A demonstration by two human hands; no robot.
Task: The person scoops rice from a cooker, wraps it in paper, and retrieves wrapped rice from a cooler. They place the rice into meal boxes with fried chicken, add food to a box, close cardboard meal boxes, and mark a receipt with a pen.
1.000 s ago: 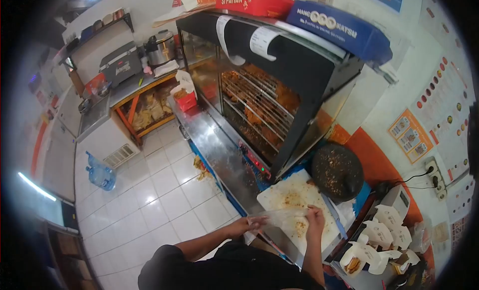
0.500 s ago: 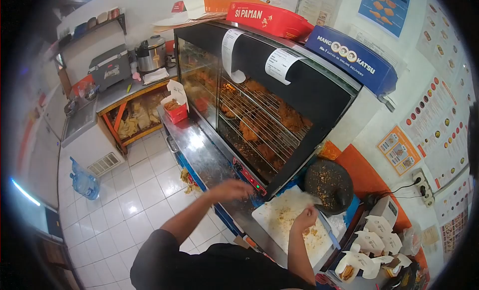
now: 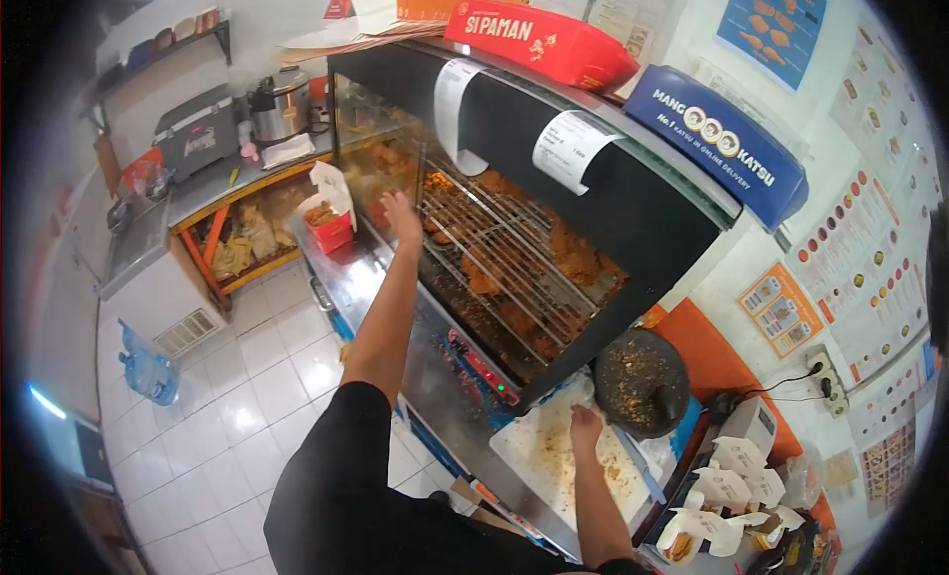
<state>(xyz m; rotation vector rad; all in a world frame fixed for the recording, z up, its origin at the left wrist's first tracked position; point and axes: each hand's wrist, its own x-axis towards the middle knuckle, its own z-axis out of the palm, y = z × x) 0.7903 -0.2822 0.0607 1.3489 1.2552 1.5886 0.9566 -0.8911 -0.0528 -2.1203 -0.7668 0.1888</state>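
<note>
My left hand (image 3: pixel 400 217) is stretched out toward the glass front of a black food warmer (image 3: pixel 474 278), its fingers apart and holding nothing. Fried chicken pieces (image 3: pixel 482 271) lie on the wire rack inside. Just left of that hand, an open red box (image 3: pixel 329 229) with food in it stands on the metal counter. My right hand (image 3: pixel 585 432) is above a white cutting board (image 3: pixel 539 451) strewn with crumbs. Its fingers look closed; what they hold, if anything, is hidden. A knife with a blue handle (image 3: pixel 652 484) lies along the board's right side.
A dark stone mortar (image 3: pixel 643 385) with crumbs stands behind the board. Several open white food boxes (image 3: pixel 722 488) are at the lower right. Red (image 3: pixel 539 43) and blue (image 3: pixel 717 145) boxes sit on the warmer, with paper receipts (image 3: pixel 573 148) hanging down. A water jug (image 3: pixel 148 365) is on the floor.
My left hand has moved from the near end of the counter up and away, beside the red box, and its fingers have spread. My right hand has shifted slightly left over the board.
</note>
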